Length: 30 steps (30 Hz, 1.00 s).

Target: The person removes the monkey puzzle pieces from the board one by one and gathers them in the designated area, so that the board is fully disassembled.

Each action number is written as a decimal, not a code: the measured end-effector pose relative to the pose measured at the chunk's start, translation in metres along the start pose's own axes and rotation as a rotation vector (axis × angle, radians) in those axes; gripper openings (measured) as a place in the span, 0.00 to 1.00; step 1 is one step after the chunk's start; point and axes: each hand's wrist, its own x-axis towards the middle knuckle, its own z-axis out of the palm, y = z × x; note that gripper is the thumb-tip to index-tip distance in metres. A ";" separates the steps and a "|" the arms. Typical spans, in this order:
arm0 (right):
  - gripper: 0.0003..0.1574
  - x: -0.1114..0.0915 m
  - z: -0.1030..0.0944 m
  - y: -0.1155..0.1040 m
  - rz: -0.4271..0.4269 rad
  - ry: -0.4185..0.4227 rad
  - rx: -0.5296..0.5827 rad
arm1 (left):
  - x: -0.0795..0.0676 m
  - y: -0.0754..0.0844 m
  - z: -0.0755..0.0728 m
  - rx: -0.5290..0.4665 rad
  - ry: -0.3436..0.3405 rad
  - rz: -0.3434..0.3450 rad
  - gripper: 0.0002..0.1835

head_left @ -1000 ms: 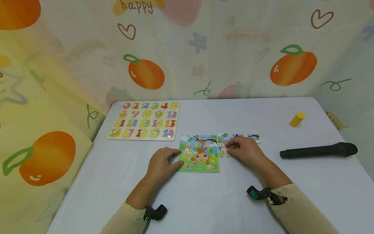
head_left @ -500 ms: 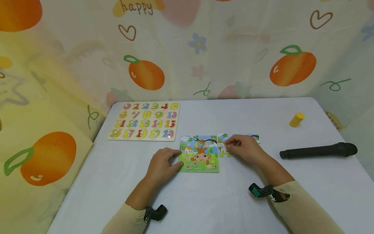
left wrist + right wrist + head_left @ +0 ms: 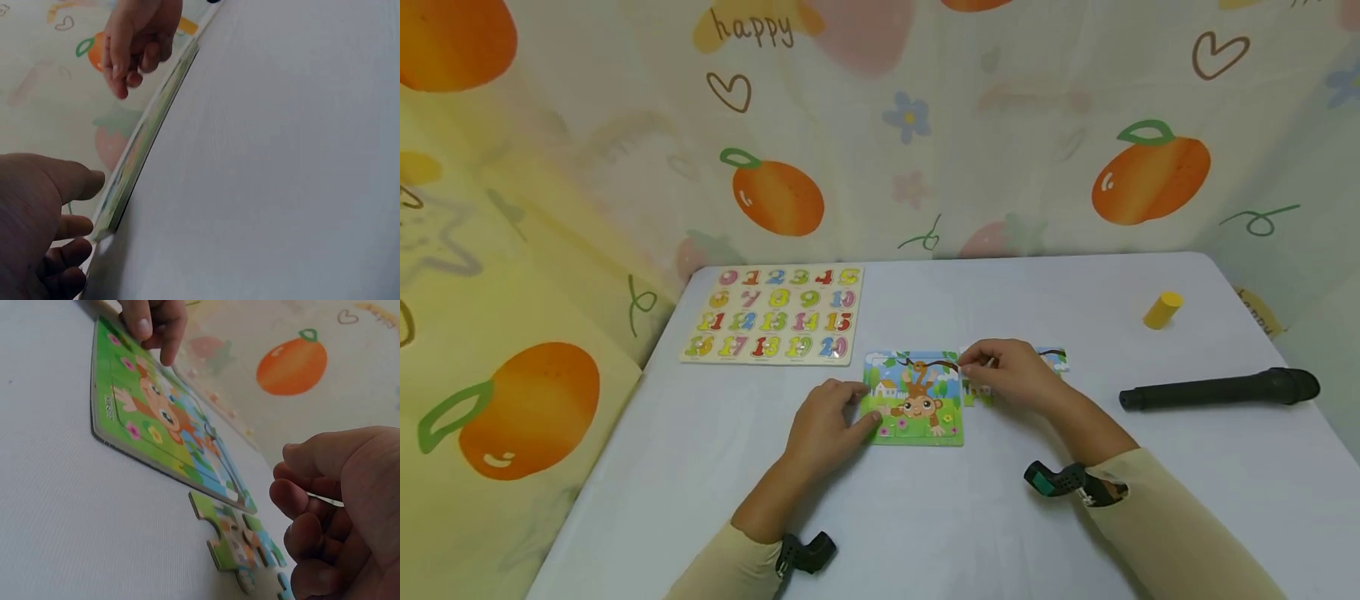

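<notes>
A monkey jigsaw puzzle board lies flat in the middle of the table. My left hand rests at its left edge, thumb and index finger spread apart. My right hand is over the board's upper right edge, fingers loosely bent. In the right wrist view, no object shows between the fingertips of the right hand. Below them, loose puzzle pieces lie beside the board. The head view shows a piece past the right hand, which partly covers the others.
A number puzzle board lies at the back left of the table. Toward the right are a black microphone and a yellow cylinder. A fruit-print cloth hangs behind the table.
The right hand has moved left and slightly up from the loose pieces to the board's edge. The left hand stays beside the board, its thumb slightly further over the edge.
</notes>
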 end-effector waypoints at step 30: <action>0.21 0.044 0.054 -0.033 -0.084 -0.200 0.007 | 0.002 0.018 0.019 0.096 0.053 0.025 0.34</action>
